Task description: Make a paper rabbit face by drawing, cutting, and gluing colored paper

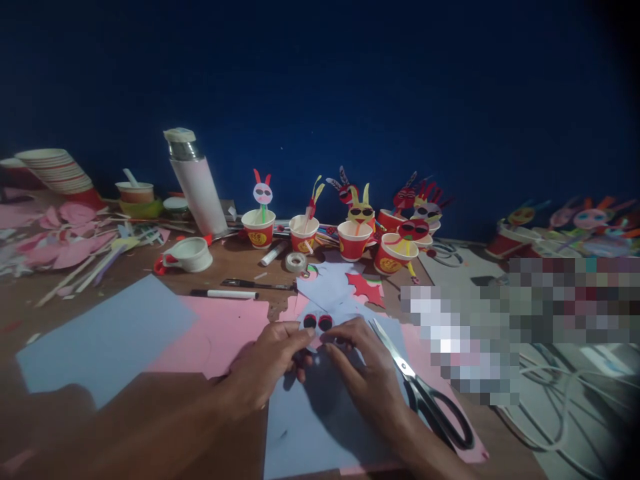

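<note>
A small pale paper face (317,341) with two black eye pieces edged in red is between my hands, above a light blue sheet (305,433). My left hand (280,357) grips its left edge, thumb on top and fingers curled beneath. On its right side, my right hand (361,360) has thumb and forefinger at the lower edge, the fingers bent. Whether a tiny piece is between those fingertips is too small to tell. Black-handled scissors (417,387) lie partly open just right of my right hand, over pink paper.
Blue and pink sheets (110,340) lie left, with a marker (225,294) and a pen (257,285) behind. Further back stand a leaning flask (197,190), a white cup (187,255), a tape roll (296,262) and several red cups (353,241) with paper faces. Cables (550,400) lie right.
</note>
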{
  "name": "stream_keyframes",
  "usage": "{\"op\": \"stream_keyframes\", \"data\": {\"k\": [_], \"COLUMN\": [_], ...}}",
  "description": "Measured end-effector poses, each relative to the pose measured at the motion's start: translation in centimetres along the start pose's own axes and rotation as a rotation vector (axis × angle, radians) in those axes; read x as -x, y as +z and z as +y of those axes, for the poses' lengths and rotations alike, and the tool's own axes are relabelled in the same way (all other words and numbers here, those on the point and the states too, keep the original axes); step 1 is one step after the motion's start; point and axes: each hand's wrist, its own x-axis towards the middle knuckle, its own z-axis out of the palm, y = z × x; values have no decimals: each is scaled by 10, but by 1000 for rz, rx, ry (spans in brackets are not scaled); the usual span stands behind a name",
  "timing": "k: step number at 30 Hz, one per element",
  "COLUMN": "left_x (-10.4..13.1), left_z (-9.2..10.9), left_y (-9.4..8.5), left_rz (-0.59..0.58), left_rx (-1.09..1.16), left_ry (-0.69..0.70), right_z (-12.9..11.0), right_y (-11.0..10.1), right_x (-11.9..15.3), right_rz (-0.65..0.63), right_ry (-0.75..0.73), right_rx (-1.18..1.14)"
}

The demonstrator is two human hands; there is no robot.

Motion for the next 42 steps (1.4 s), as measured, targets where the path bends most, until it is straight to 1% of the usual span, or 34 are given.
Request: {"op": "stream_keyframes", "data": {"k": [5,11,17,24,28,33,36,42], "left_x": [1,0,1,1,0,0,0,-2], "left_z": [0,-2,2,0,0,-1,-3,-6], "left_y": [0,-3,-1,-3,-3,-2,-3,-5], "left_rz": [-38,-41,-34,-29,-34,-45,-45,-59], "left_rx": [56,87,12,-111,-140,-123,-98,-54], "left_ry": [-18,-13,9,18,49,46,39,25], "right_z": [4,4,-1,0,2,1,1,2], "right_y": [2,1,0,0,1,0,-1,-2], "right_x": [2,3,2,2,3,2,2,4], "right_rz": [-10,-16,-25,-35,-39,-61,-56,-18], "right_ry": [-3,-41,2,49,67,70,34,-173], "right_rx": [33,20,-7,-37,-24,2,44,201]}}
